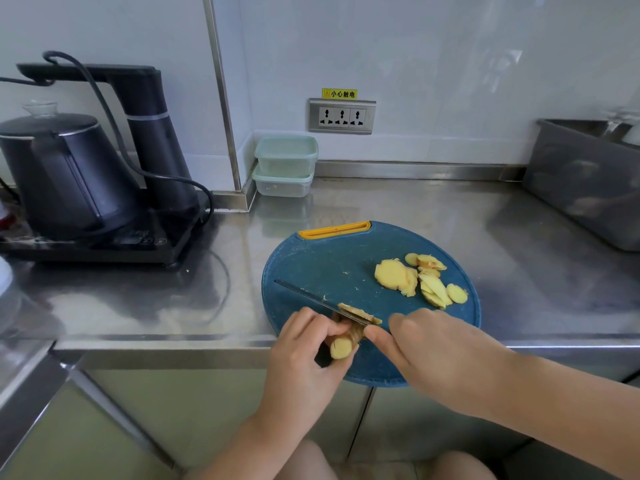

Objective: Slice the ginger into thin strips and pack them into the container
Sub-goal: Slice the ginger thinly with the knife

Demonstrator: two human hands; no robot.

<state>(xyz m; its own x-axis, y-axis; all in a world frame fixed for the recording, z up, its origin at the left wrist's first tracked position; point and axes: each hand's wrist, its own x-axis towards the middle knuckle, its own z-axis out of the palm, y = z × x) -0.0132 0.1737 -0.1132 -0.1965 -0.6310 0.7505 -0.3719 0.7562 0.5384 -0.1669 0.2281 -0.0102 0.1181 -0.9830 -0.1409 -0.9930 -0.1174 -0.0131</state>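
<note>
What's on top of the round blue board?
A pile of ginger slices, plus a ginger piece the left hand holds while the knife cuts into it. The right hand covers the knife's handle, and both hands hide some of the board.

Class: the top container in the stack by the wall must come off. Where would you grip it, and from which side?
Probably by its side walls just under the lid rim, coming from the front: the top container sits upright on the lower container, with the wall behind and a metal corner post close on its left.
</note>
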